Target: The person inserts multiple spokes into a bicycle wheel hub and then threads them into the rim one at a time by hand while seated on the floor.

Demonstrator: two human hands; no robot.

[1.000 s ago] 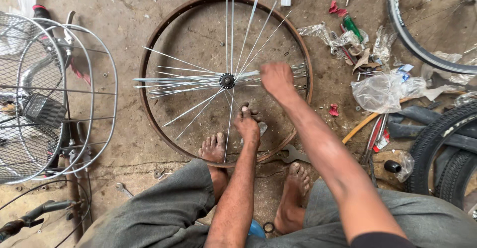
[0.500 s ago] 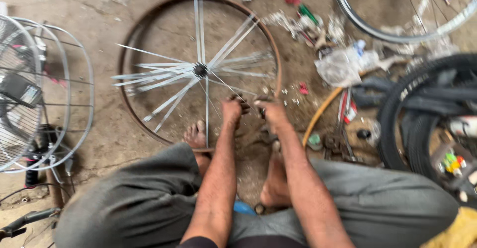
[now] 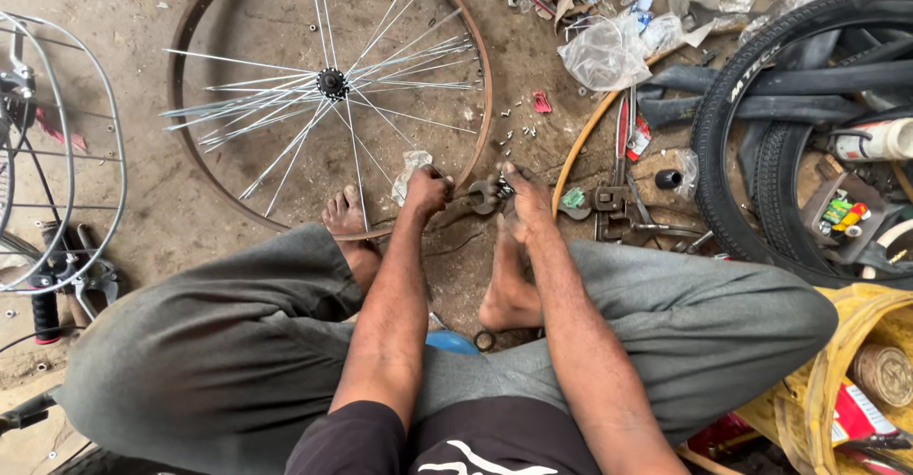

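A brown bicycle wheel rim (image 3: 185,142) lies flat on the concrete floor, its loose silver spokes (image 3: 276,114) fanning out from the black hub (image 3: 331,82). My left hand (image 3: 427,192) is closed in a fist at the near right edge of the rim. My right hand (image 3: 525,199) is just beside it, fingers on a small grey metal wrench (image 3: 483,195) that lies between the two hands. My bare feet rest on the floor, the left foot (image 3: 344,220) touching the rim. What sits inside the left fist is hidden.
Black tyres (image 3: 751,142) and inner tubes lie at the right, with a clear plastic bag (image 3: 609,52) and scattered hand tools (image 3: 618,204) nearer me. A yellow basket (image 3: 837,342) stands at lower right. A wire frame (image 3: 86,152) lies at the left. Small nipples (image 3: 518,133) dot the floor.
My right hand drew back from the spokes near the hub to the rim's near edge, beside my left hand. The view swung right, showing more of the tyres.
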